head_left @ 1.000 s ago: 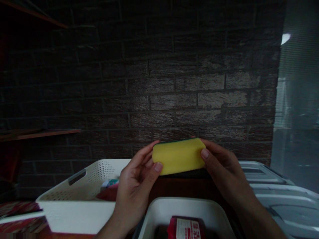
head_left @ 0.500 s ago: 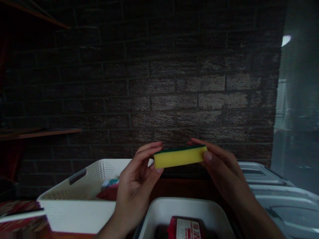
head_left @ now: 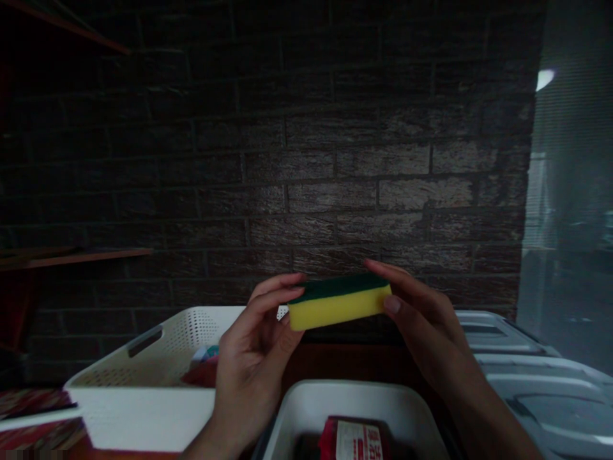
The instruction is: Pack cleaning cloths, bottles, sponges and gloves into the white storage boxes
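Observation:
Between my two hands is a sponge [head_left: 341, 306], yellow foam below with a dark green scouring layer on top. My left hand [head_left: 261, 342] grips its left end, thumb underneath and fingertips on the green face. At the right end, my right hand [head_left: 424, 313] pinches it, thumb against the yellow side and fingers at the back. The sponge is held in the air, its right end slightly higher. Beneath it stands a white bin [head_left: 316, 390] with a red packet [head_left: 357, 439] bearing a white label inside.
A white perforated basket [head_left: 153, 409] with a few items in it stands on the left. Grey-white lids or boxes [head_left: 550, 390] lie on the right. A dark brick wall [head_left: 311, 160] rises behind, and a wooden shelf [head_left: 96, 257] juts out at the left.
The sponge has tilted so that more of its green top shows. Both hands have shifted slightly left in view, still holding it.

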The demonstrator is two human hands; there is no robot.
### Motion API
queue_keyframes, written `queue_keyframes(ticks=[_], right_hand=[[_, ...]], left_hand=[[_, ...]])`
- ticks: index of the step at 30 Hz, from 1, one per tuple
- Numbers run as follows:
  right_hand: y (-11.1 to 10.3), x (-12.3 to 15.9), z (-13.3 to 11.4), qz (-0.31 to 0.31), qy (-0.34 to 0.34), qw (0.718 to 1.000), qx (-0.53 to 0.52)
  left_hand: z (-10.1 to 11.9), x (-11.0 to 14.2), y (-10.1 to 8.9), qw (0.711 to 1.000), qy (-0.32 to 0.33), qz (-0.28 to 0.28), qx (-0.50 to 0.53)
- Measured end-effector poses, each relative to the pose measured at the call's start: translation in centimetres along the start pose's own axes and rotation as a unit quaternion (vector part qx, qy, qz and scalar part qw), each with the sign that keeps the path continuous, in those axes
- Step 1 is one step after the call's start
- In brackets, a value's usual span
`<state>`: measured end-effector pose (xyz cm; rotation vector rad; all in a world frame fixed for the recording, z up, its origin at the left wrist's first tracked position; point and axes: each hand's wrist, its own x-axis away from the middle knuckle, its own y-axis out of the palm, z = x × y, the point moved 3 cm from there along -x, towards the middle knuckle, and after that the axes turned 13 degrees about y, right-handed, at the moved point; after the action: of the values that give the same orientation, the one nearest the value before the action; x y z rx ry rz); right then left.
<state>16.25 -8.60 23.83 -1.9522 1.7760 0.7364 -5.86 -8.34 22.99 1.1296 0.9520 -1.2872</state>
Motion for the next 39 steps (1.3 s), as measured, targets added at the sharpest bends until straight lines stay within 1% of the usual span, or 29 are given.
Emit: queue_keyframes(ticks=[4, 7, 9, 11, 13, 17, 20, 23, 25, 28, 31, 35, 39], right_hand=[[0.2, 0.1, -0.5, -0.002, -0.024, 0.999, 0.025], [0.4, 0.3, -1.0, -0.008, -0.038, 0.998, 0.053], [0.4, 0.5, -1.4, 0.000, -0.066, 0.993, 0.095], [0.3, 0.6, -1.5, 0.012, -0.100, 0.983, 0.153], [0.4, 0.6, -1.5, 0.010, -0.127, 0.969, 0.211], [0.5, 0.3, -1.0, -0.026, -0.138, 0.948, 0.285], [0.3, 0.1, -0.5, -0.038, -0.108, 0.947, 0.301], [0.0, -0.1, 0.1, -0.029, -0.051, 0.958, 0.282], [-0.1, -0.2, 0.4, -0.034, -0.004, 0.970, 0.240], [0.5, -0.2, 0.6, -0.093, 0.055, 0.986, 0.125], [1.0, -0.1, 0.8, -0.147, 0.110, 0.983, 0.017], [1.1, 0.1, 1.4, -0.167, 0.171, 0.970, -0.033], [1.2, 0.2, 1.6, -0.182, 0.184, 0.965, -0.051]], left_hand=[[-0.1, 0.0, 0.0, 1.000, 0.003, 0.010, -0.010], [-0.2, 0.0, -0.1, 1.000, 0.000, 0.000, -0.016], [-0.2, 0.0, 0.0, 1.000, -0.007, -0.011, -0.021], [-0.2, 0.1, 0.1, 0.999, -0.017, -0.024, -0.030], [-0.2, 0.2, 0.3, 0.998, -0.024, -0.039, -0.038], [0.1, 0.6, 0.7, 0.995, -0.008, -0.076, -0.067], [0.3, 0.8, 0.9, 0.993, 0.008, -0.086, -0.083], [0.2, 1.0, 1.0, 0.996, -0.004, -0.069, -0.056], [-0.1, 1.1, 1.1, 0.998, -0.027, -0.048, -0.024], [-0.7, 1.2, 1.0, 0.998, -0.066, -0.023, 0.010], [-1.6, 1.0, 0.8, 0.992, -0.117, -0.033, 0.033], [-2.6, 1.0, 0.7, 0.976, -0.184, -0.073, 0.090], [-2.7, 1.1, 0.7, 0.974, -0.186, -0.076, 0.107]])
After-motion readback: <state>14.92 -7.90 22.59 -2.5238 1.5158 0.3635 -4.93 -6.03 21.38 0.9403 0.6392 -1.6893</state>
